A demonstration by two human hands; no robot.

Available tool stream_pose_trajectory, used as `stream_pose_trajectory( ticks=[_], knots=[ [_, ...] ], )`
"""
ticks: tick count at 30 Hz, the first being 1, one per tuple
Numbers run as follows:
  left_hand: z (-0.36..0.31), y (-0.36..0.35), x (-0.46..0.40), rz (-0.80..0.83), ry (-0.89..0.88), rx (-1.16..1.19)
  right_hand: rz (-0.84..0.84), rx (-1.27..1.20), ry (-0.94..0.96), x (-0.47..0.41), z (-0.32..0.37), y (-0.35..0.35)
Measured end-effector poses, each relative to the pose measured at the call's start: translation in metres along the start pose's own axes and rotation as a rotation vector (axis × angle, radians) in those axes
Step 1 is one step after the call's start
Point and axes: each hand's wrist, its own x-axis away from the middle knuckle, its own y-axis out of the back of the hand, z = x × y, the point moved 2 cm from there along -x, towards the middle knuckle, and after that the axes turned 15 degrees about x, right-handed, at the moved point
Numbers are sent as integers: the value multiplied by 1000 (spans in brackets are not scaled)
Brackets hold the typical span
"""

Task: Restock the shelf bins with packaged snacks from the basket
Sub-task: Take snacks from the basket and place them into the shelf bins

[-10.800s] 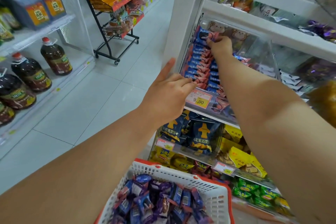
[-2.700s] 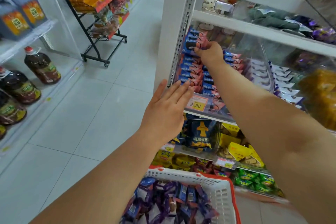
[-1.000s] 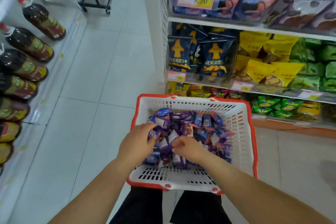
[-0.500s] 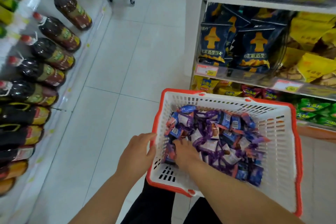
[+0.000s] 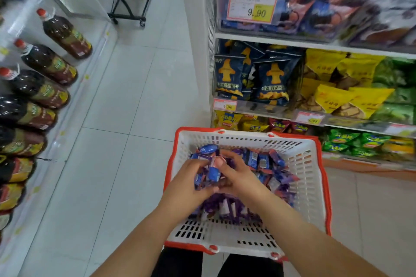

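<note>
Both hands: my left hand [image 5: 189, 183] and right hand [image 5: 239, 177] grip one bunch of snack packets [image 5: 210, 173], fingers curled round.
Place: above the basket [image 5: 310, 186].
Shelf bin [image 5: 252, 27]: beyond the basket.

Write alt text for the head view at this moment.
Both hands, left hand and right hand, gather a bunch of blue snack packets above a white, red-rimmed basket of purple and blue packets. Stocked shelf bins stand to the right, and bottles of dark liquid line the left shelf.
</note>
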Motion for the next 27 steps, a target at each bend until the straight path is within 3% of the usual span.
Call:
stream_pose_trajectory(
  ticks=[4, 9, 14, 21, 27],
  knots=[
    [-54, -9, -9, -106, -91, 192, -59, 70, 81, 32, 47, 28],
    [-94, -2, -14, -24, -160, 314, -185, 406, 203, 61, 84, 74],
    [-116, -6, -11, -10, -174, 328, -202, 312, 306, 79, 100, 82],
    [-156, -7, -6, -258, -224, 609, -328, 276, 404, 96, 120, 77],
    [-176, 4, -12, -201, -144, 791, -389, 235, 534, 112, 146, 74]
  ],
)
